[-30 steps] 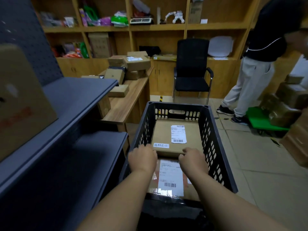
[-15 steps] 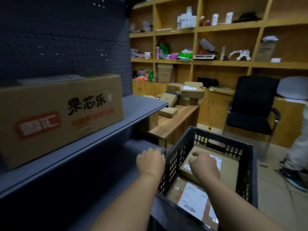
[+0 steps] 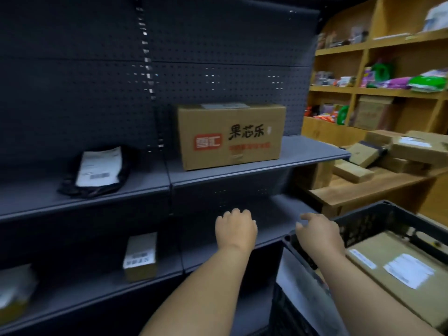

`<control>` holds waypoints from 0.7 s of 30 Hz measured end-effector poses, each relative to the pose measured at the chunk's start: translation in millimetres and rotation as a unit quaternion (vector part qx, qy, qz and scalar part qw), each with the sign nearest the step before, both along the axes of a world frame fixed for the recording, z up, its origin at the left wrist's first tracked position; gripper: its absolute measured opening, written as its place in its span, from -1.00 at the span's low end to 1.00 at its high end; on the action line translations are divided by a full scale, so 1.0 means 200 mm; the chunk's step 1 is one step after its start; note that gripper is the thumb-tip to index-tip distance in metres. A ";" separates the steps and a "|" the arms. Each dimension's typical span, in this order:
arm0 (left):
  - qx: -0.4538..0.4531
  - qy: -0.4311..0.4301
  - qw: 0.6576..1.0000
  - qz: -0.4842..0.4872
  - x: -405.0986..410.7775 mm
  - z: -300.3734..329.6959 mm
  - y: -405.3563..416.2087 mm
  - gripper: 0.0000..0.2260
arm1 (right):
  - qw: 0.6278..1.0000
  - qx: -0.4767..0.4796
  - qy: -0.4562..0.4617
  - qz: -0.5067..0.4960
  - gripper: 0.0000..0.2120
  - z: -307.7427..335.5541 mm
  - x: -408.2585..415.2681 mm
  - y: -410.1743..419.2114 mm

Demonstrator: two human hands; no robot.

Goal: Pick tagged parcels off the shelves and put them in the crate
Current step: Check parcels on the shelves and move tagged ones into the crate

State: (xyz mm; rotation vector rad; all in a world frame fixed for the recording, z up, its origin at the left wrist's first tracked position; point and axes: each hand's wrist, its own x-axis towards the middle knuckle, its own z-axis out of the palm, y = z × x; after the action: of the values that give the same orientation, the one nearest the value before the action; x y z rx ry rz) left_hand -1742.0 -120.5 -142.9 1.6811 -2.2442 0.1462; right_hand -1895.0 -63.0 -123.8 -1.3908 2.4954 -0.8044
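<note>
Both hands hold nothing. Left hand (image 3: 235, 228) w/ fingers loosely curled, hovers in front of the dark grey metal shelves (image 3: 257, 163); right hand (image 3: 319, 232) w/ fingers relaxed and slightly spread, over the near corner of the black slotted plastic crate (image 3: 378, 219) at 4 o'clock. In the crate: flat brown cardboard parcel (image 3: 397, 277) w/ white shipping label on top. On the upper shelf at 12 o'clock: large brown cardboard box (image 3: 230, 137), red logo + black Chinese characters on front, white label on lid. At 10 o'clock, same shelf: black poly-bag parcel (image 3: 97, 172) w/ white label, leaning on the back panel. Lower shelf, 8 o'clock: small upright brown cardboard parcel (image 3: 140, 257) w/ barcode label. Blurred parcel (image 3: 13, 294) at far left edge. At 3 o'clock: wooden worktop (image 3: 363, 187) w/ stacked brown boxes (image 3: 397, 151).
</note>
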 end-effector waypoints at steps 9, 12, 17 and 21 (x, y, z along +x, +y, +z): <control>-0.023 0.024 0.989 0.146 0.57 0.13 0.10 -0.74 | 0.992 -0.022 0.028 0.121 -0.63 0.10 0.48 -0.08; -0.037 0.023 0.981 0.188 0.76 0.18 0.12 -0.73 | 0.986 -0.032 0.036 0.158 -0.63 0.13 0.65 -0.12; -0.060 0.010 0.965 0.256 1.12 0.26 0.17 -0.72 | 0.973 -0.041 0.038 0.224 -0.64 0.20 1.00 -0.18; -0.072 0.007 0.952 0.298 1.39 0.31 0.18 -0.72 | 0.964 -0.068 0.038 0.254 -0.63 0.24 1.28 -0.23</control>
State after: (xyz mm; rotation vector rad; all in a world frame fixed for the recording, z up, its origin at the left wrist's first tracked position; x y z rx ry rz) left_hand -1463.4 -84.3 -80.9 2.2045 -1.5997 0.4239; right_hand -1638.7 -108.3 -76.2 -2.0186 2.0063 -0.8253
